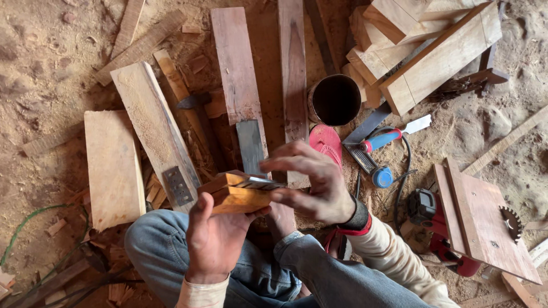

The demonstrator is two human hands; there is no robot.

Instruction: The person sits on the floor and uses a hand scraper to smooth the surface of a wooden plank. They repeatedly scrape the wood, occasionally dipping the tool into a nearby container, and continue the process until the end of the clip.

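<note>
My left hand [216,236] grips a small orange-brown wooden block [237,197] from below, above my jeans-clad knees. A flat grey metal piece [260,183] lies on top of the block. My right hand [317,185] reaches over from the right, and its fingers pinch that metal piece at the block's right end. The block is held roughly level, a little tilted.
Planks [154,128] and offcuts lie on the sandy floor ahead. A hammer [194,104], a dark round tin [335,100], a red sandal [325,142], a blue-handled tool [379,142] and a red circular saw [479,228] with cable surround me.
</note>
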